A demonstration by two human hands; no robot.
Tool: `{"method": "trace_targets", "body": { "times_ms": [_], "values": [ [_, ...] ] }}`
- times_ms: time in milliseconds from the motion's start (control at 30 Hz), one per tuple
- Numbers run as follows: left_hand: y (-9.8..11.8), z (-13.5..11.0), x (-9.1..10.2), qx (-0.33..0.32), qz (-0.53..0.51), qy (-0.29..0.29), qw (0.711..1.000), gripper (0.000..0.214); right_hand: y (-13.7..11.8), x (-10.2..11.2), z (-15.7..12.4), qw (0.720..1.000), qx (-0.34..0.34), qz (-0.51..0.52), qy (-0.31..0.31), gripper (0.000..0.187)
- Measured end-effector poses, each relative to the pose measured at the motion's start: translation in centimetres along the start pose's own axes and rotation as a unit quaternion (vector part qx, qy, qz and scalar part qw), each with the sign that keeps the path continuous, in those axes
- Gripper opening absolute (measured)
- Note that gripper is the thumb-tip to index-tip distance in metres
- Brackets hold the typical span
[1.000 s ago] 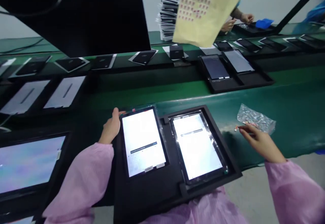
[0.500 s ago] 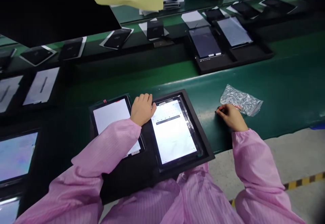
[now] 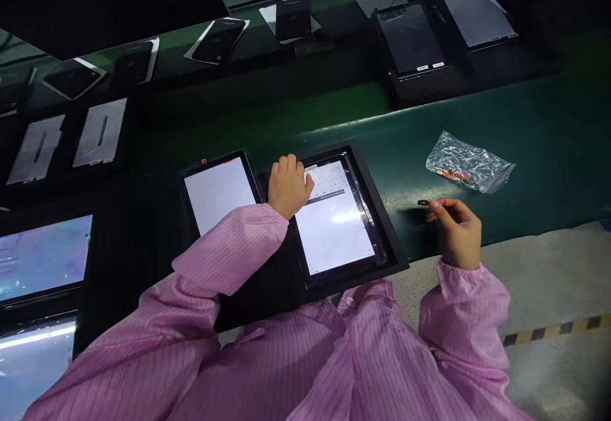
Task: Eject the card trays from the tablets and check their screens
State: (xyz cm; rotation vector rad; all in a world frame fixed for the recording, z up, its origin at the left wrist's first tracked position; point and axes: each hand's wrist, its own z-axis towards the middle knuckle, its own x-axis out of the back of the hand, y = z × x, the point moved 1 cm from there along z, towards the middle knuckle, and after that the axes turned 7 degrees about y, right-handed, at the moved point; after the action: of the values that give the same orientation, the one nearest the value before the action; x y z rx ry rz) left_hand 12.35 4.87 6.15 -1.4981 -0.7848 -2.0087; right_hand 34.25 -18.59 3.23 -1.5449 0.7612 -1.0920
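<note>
My left hand [image 3: 289, 186] lies palm down at the upper left edge of a lit tablet [image 3: 334, 233], fingers stretched out and thumb apart over the screen's corner. This tablet sits in a black tray [image 3: 382, 227], and a dark message bar crosses its white screen. Left of it is another lit tablet [image 3: 219, 189], partly covered by my sleeve. Between thumb and index finger, my right hand [image 3: 453, 227] pinches a small black piece with gold marks [image 3: 422, 203], held just above the green mat. Beyond that hand lies a clear plastic bag [image 3: 470, 160] with red and yellow bits inside.
Two more tablets [image 3: 411, 39] rest in a black tray at the back right. Several dark devices on white sheets [image 3: 217, 41] line the far side. Lit tablets [image 3: 45, 255] lie at left. A dark panel [image 3: 109, 1] overhangs the upper left. The green mat's edge [image 3: 539, 235] borders the floor.
The view has tilted downward. My right hand has drawn back from the plastic bag, and the small black piece now shows at its fingertips. My left hand stays at the tablet's upper edge.
</note>
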Motion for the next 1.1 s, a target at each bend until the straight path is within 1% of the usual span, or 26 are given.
{"method": "trace_targets", "body": {
  "times_ms": [67, 133, 233, 300, 367, 533, 633, 667, 733, 833, 900, 967, 1000, 1033, 1100],
  "values": [
    [0.0, 0.4, 0.0, 0.003, 0.014, -0.011, 1.0, 0.037, 1.0, -1.0, -2.0, 0.997, 0.003, 0.04, 0.061, 0.043],
    [-0.3, 1.0, 0.2, 0.01, 0.007, -0.023, 1.0, 0.037, 1.8, -2.4, -3.3, 0.991, 0.01, 0.07, 0.117, 0.042],
    [-0.8, 1.9, 0.3, 0.013, -0.007, -0.032, 0.999, 0.039, 2.1, -4.1, -3.9, 0.979, 0.027, 0.097, 0.179, 0.039],
    [-1.1, 2.3, 0.4, 0.015, -0.013, -0.031, 0.999, 0.04, 1.9, -4.6, -3.7, 0.971, 0.036, 0.11, 0.207, 0.037],
    [-1.1, 2.5, 0.4, 0.02, -0.023, -0.032, 0.999, 0.042, 1.7, -4.7, -3.4, 0.967, 0.042, 0.117, 0.223, 0.037],
    [-0.7, 2.3, 0.4, 0.049, -0.066, -0.031, 0.996, 0.037, 2.0, -4.6, -3.3, 0.966, 0.054, 0.119, 0.222, 0.039],
    [-0.4, 2.0, 1.3, 0.076, -0.108, -0.037, 0.991, 0.035, 2.4, -4.6, -3.7, 0.963, 0.06, 0.13, 0.23, 0.04],
    [-0.2, 1.8, 2.0, 0.082, -0.128, -0.044, 0.987, 0.034, 2.5, -4.6, -3.8, 0.961, 0.061, 0.134, 0.235, 0.04],
    [0.1, 1.1, 4.3, 0.081, -0.176, -0.063, 0.979, 0.032, 2.5, -4.6, -4.0, 0.957, 0.059, 0.143, 0.246, 0.04],
    [0.6, -0.7, 9.0, 0.041, -0.252, -0.086, 0.963, 0.031, 2.4, -4.3, -4.1, 0.949, 0.054, 0.163, 0.263, 0.04],
    [0.9, -2.4, 12.1, 0.011, -0.331, -0.106, 0.938, 0.032, 2.4, -4.2, -4.0, 0.944, 0.054, 0.174, 0.274, 0.041],
    [1.1, -3.9, 14.6, -0.009, -0.429, -0.131, 0.894, 0.035, 2.4, -4.2, -3.8, 0.941, 0.054, 0.18, 0.281, 0.042],
    [1.2, -4.5, 15.5, -0.021, -0.467, -0.137, 0.874, 0.035, 2.3, -4.3, -3.8, 0.941, 0.055, 0.181, 0.281, 0.042],
    [1.2, -5.0, 16.1, -0.036, -0.488, -0.137, 0.861, 0.036, 2.3, -4.4, -3.8, 0.941, 0.055, 0.181, 0.279, 0.042],
    [1.2, -5.4, 16.9, -0.071, -0.486, -0.124, 0.862, 0.034, 2.1, -4.7, -3.8, 0.943, 0.054, 0.182, 0.273, 0.041]
  ]
}}
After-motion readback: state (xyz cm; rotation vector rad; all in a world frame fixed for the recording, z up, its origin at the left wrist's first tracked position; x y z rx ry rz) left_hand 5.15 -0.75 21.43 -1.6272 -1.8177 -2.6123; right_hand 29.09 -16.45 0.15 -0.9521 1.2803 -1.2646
